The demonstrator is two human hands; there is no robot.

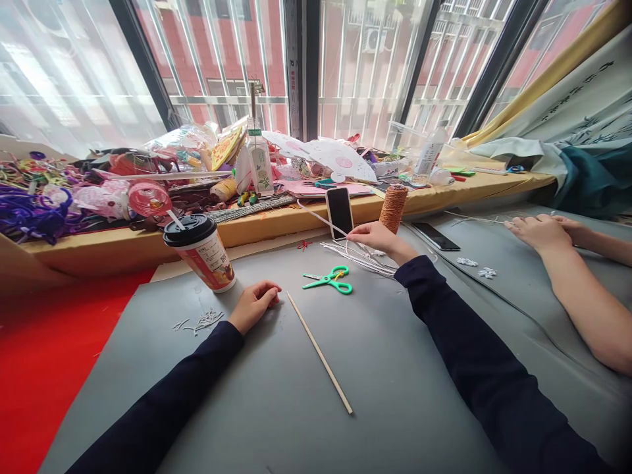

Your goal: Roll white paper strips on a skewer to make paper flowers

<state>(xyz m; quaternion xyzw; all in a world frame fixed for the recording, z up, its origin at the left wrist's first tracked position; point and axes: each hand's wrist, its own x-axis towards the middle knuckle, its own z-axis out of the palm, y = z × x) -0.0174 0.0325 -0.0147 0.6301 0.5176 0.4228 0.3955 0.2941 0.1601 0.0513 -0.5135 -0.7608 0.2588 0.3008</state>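
Note:
My right hand [378, 240] pinches a white cord [320, 216] whose free end sticks up to the left, in front of a propped phone [340, 212]. Under that hand lies a bundle of white cords [358, 260]. My left hand [257, 305] rests on the table with its fingers curled in, and nothing shows in them. Just right of it lies a pointed wooden stick [320, 352]. Green-handled scissors [328, 280] lie with parted blades between my hands. Behind my right hand stands a spool of brown twine [394, 207].
A lidded paper cup [201, 253] stands left, near short grey cord scraps [205, 320]. At right, another person's hands [543, 232] handle thin cord, near a flat phone [435, 236] and small white knotted pieces [488, 272]. A cluttered ledge [276, 209] borders the grey table [405, 368].

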